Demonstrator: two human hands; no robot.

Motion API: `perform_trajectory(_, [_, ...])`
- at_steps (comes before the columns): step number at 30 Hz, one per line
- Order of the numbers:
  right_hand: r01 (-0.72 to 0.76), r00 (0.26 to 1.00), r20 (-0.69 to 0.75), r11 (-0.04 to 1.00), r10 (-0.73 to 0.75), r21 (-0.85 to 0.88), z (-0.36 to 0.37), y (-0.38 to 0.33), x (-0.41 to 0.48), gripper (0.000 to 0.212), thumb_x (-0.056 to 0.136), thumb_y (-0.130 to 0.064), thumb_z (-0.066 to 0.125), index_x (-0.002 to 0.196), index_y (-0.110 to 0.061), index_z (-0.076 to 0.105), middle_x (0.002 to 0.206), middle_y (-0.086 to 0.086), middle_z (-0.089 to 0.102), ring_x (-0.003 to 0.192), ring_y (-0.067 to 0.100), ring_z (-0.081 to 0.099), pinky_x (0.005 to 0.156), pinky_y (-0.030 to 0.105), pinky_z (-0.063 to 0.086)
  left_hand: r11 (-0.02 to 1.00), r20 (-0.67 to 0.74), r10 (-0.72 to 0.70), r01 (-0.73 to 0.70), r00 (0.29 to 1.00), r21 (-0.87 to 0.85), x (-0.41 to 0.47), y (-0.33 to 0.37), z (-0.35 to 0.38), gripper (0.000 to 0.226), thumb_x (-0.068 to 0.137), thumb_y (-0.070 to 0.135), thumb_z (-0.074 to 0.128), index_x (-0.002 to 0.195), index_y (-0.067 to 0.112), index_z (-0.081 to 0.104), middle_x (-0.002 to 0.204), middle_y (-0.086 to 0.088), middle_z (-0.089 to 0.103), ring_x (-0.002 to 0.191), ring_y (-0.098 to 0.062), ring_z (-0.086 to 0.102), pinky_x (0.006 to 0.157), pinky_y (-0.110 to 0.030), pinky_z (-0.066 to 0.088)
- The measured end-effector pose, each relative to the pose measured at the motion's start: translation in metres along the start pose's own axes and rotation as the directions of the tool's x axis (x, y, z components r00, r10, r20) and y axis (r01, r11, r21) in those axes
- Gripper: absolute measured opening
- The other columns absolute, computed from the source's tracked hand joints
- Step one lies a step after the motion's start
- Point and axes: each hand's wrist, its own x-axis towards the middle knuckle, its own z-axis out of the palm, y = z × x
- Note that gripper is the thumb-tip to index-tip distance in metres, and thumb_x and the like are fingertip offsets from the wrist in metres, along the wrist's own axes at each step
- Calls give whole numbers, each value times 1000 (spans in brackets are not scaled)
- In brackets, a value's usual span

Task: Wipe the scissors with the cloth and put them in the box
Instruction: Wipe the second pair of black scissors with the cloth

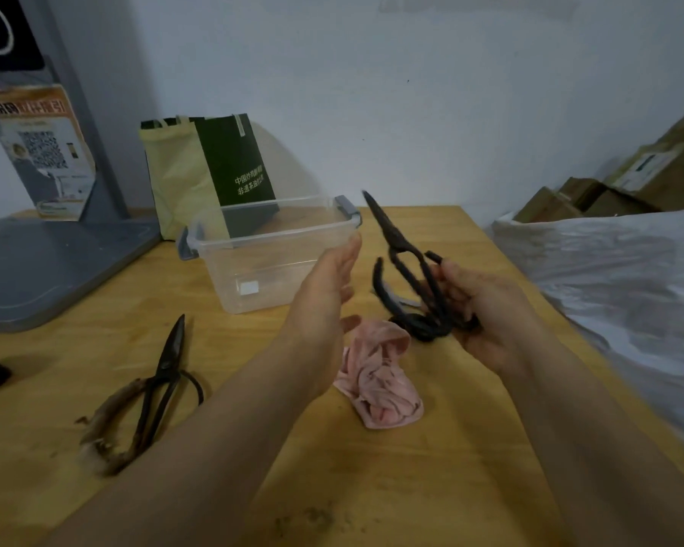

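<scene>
I see the clear box (269,238) on the desk (411,467) with a green bag (230,163) behind it, spare scissors (162,373) lying left, and the pink cloth (376,373) crumpled between the forearms. The left hand (328,286) hangs before the box, its grip spread, while the right hand (486,309) curls its grip round the handles of the dark scissors (395,238), held above the desk right of the box, tip up and away toward the wall. Their loops are blurred, half hidden by fingers.

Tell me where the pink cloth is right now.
In the head view, the pink cloth lies crumpled on the wooden table, centre-right, between the open left hand and the right hand gripping dark scissors.
</scene>
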Motion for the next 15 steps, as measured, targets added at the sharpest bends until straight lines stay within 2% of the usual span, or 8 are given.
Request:
perform_trajectory(2, [31,992,-123,998,-38,-61,-13,-1,8,24,99,-20,47,96,-5,64,62,4,70,60,16,63,65,29,45,965,-17,17,-12,1000,263,3,-6,3,50,95,44,45,143,35,34,150,5,33,130,-17,36,108,-38,29])
perform_trajectory(3, [27,984,-173,991,-49,-129,-18,0,11,24,99,-22,47,99,-5,64,63,5,71,62,18,63,65,30,46,890,24,32,-39,999,454,4,-12,4,57,93,43,48,146,36,27,155,5,23,139,-18,26,110,-35,25])
perform_trajectory(6, [-35,958,-277,931,-73,-363,-27,9,19,27,100,-23,46,95,-3,63,63,10,68,58,20,63,59,30,47,461,149,-83,-95,985,882,8,-36,1,81,81,48,63,148,34,20,158,0,12,144,-22,10,113,-41,22])
perform_trajectory(8, [-69,954,-290,883,-78,-464,-29,16,22,29,100,-21,47,93,2,63,61,11,65,56,22,62,54,31,46,309,150,-117,-108,982,945,11,-42,-1,67,80,34,67,141,26,39,145,-7,37,132,-25,35,99,-36,40])
perform_trajectory(9, [-85,955,-288,867,-69,-491,-30,19,24,30,100,-21,47,93,4,62,62,11,65,57,23,62,55,32,47,252,139,-91,-112,986,961,13,-44,-3,51,80,24,65,129,22,53,128,-6,52,117,-23,50,86,-33,47])
perform_trajectory(11, [-109,960,-278,848,-46,-518,-33,23,27,29,100,-22,47,93,3,61,65,13,67,60,25,64,58,34,48,167,88,-22,-83,996,983,15,-44,-7,32,80,11,60,110,19,66,99,-2,62,91,-20,60,68,-31,50])
perform_trajectory(13, [-110,959,-277,828,-56,-550,-34,25,31,29,99,-24,49,90,1,61,68,13,67,62,25,64,61,35,49,157,61,7,-61,998,986,11,-43,-11,20,82,9,56,93,19,69,85,-3,63,75,-17,58,55,-28,45])
perform_trajectory(15, [-108,954,-273,712,-122,-694,-35,27,36,36,99,-28,49,90,3,65,75,17,68,67,30,64,64,34,47,225,58,35,-64,998,972,7,-43,-16,15,86,19,55,76,19,66,70,-1,57,66,-17,53,49,-26,34])
